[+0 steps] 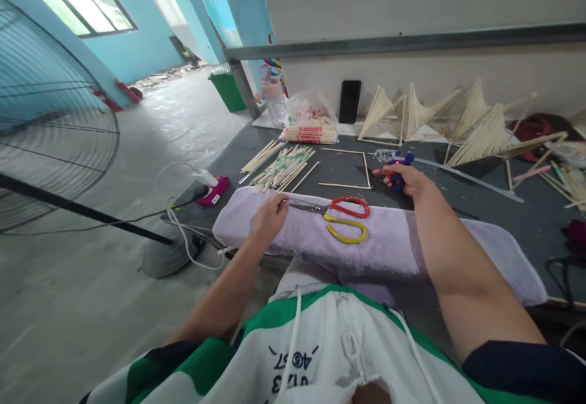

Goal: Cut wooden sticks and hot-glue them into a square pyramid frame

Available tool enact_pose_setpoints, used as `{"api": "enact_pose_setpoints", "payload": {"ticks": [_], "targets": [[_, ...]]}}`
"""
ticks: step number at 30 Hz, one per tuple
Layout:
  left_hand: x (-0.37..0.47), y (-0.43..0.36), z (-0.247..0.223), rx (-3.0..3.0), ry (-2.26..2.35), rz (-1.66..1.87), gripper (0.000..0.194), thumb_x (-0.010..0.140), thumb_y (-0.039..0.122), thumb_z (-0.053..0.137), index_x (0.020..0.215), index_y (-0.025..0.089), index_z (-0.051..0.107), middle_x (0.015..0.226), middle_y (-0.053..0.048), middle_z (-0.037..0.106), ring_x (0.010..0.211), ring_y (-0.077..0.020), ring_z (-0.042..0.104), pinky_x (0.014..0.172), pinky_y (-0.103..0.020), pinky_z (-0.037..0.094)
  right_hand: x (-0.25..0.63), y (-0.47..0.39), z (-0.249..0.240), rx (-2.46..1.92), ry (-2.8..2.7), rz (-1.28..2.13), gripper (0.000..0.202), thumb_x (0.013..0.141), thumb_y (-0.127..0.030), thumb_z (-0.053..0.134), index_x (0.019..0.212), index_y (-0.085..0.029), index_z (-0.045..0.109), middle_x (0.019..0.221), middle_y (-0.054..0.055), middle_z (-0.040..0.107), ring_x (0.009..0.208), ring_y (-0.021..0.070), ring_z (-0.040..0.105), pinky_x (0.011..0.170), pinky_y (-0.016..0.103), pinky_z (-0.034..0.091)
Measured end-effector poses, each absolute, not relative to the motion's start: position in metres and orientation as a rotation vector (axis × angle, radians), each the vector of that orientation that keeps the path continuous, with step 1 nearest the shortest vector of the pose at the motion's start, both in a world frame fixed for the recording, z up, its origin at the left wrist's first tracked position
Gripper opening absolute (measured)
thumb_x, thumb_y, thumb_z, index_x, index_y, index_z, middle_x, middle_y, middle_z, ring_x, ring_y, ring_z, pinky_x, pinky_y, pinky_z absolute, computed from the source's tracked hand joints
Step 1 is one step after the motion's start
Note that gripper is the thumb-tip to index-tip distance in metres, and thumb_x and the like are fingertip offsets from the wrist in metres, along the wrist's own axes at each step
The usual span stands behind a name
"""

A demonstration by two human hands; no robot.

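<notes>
My right hand (405, 178) is wrapped round a blue glue gun (398, 184), whose clear glue stick trails to the right. My left hand (274, 209) lies by the tip of the scissors (325, 209), its fingers pressed together; what they hold, if anything, is too small to tell. The red and yellow handled scissors rest on a lilac towel (394, 236). Behind them, three thin sticks (367, 172) form an open-sided square on the dark table (339, 169). Loose sticks (286, 169), some with green-printed paper, lie left of it.
Fan-shaped stick structures (476, 117) stand at the back right. A phone (350, 102), a bag of sticks (311, 123) and a bottle (273, 99) line the back. A power strip (214, 191) sits on the left edge, near a large fan (55, 111).
</notes>
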State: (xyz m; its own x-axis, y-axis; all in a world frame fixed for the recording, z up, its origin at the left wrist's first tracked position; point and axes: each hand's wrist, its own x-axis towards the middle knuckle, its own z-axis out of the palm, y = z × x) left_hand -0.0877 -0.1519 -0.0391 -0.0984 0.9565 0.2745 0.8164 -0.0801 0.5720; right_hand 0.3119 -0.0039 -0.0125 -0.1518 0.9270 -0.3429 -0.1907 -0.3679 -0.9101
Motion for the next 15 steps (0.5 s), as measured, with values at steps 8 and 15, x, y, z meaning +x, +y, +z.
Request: {"api": "enact_pose_setpoints", "payload": {"ticks": [8,15], "targets": [[-0.0873,-0.1529,-0.0355,1.904,1.910,0.989,0.024,0.100,0.028,0.054,0.106,0.021,0.076,0.101,-0.007,0.079,0.097,-0.0238,0.072,0.092,-0.034,0.052,0.3117,-0.0063,-0.0165,-1.245,-0.939,1.622,0.023,0.100,-0.002,0.056,0.084,-0.017,0.064,0.082,0.006,0.084,0.049,0.0093,0.066,0.043,0.018,0.052],[-0.0889,-0.1491,-0.0415,1.862,1.907,1.025,0.025,0.098,0.029,0.054,0.106,0.021,0.077,0.097,-0.006,0.078,0.091,-0.0219,0.070,0.087,-0.032,0.052,0.3153,-0.0006,-0.0216,-1.252,-0.983,1.629,0.021,0.097,-0.003,0.059,0.084,-0.018,0.066,0.085,0.008,0.084,0.051,0.0100,0.067,0.044,0.018,0.053]]}}
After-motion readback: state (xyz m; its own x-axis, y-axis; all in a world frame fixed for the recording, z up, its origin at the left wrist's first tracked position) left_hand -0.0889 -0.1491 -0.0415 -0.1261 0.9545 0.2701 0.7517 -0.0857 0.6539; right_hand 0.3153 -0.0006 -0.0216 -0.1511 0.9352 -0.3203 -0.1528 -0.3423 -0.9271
